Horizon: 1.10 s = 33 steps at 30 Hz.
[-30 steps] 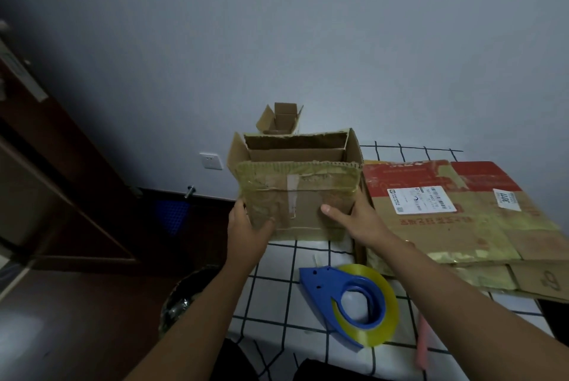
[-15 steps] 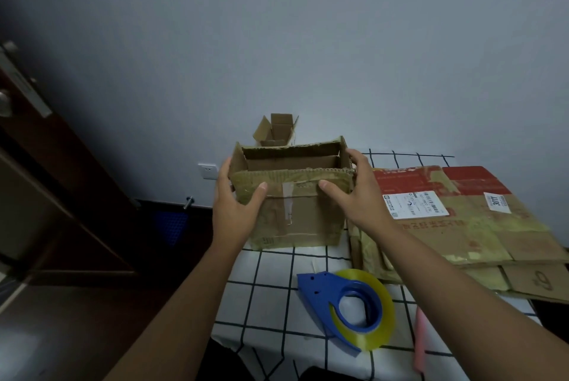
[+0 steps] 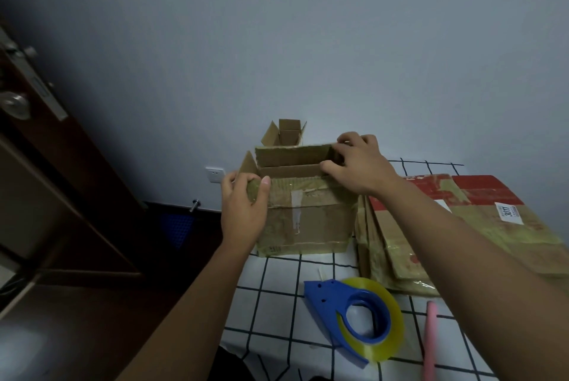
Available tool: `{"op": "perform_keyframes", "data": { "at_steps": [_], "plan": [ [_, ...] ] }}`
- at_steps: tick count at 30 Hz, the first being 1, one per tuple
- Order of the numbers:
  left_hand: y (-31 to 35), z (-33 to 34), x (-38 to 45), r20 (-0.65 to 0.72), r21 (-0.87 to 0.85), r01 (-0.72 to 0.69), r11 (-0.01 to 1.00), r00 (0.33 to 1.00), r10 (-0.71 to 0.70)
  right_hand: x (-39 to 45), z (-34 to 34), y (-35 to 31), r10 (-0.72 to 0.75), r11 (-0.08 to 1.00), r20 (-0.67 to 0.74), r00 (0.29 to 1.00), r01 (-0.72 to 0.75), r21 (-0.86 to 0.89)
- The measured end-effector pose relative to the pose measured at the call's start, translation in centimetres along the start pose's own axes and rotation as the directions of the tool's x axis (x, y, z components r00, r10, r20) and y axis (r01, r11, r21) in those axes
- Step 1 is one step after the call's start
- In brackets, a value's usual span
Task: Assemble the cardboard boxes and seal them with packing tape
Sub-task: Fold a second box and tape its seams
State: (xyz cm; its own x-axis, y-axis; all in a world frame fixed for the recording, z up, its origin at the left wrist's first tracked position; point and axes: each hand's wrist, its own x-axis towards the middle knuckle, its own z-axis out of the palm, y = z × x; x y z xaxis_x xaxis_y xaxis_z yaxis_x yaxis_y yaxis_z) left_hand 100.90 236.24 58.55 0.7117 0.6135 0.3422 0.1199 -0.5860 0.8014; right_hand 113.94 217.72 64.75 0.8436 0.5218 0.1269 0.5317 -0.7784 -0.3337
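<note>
The left hand (image 3: 243,211) grips the open cardboard box's (image 3: 308,220) near-left corner; the right hand (image 3: 357,165) curls over its right flap. The box stands on the checked tablecloth (image 3: 277,294), tape dispenser (image 3: 354,313) nearer, flattened cartons (image 3: 492,226) right.

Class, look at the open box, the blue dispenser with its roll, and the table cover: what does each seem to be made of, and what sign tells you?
Open box: brown corrugated cardboard, matte, ragged edges, old glossy tape strips.
Blue dispenser: probably moulded plastic, smooth even colour.
Roll: translucent yellowish tape, shiny.
Table cover: probably cloth or vinyl, white with dark grid; cannot tell which.
</note>
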Motion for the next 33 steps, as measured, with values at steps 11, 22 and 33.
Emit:
{"op": "perform_keyframes", "data": {
  "at_steps": [11, 22, 33],
  "plan": [
    [-0.1, 0.0, 0.1, 0.051, 0.014, -0.012, 1.000, 0.999, 0.012, 0.2, 1.0, 0.2, -0.001, 0.994, -0.087, 0.996, 0.010, 0.105],
    [0.2, 0.6, -0.6, 0.052, 0.050, -0.118, 0.992, 0.992, 0.116, 0.7, 0.6, 0.2, -0.036, 0.989, 0.102, 0.994, 0.050, -0.141],
    [-0.5, -0.3, -0.5, 0.170, 0.024, -0.227, 0.974, 0.961, 0.220, 0.1, -1.6, -1.9, 0.012, 0.996, 0.350, 0.937, 0.018, -0.083]
  ]
}}
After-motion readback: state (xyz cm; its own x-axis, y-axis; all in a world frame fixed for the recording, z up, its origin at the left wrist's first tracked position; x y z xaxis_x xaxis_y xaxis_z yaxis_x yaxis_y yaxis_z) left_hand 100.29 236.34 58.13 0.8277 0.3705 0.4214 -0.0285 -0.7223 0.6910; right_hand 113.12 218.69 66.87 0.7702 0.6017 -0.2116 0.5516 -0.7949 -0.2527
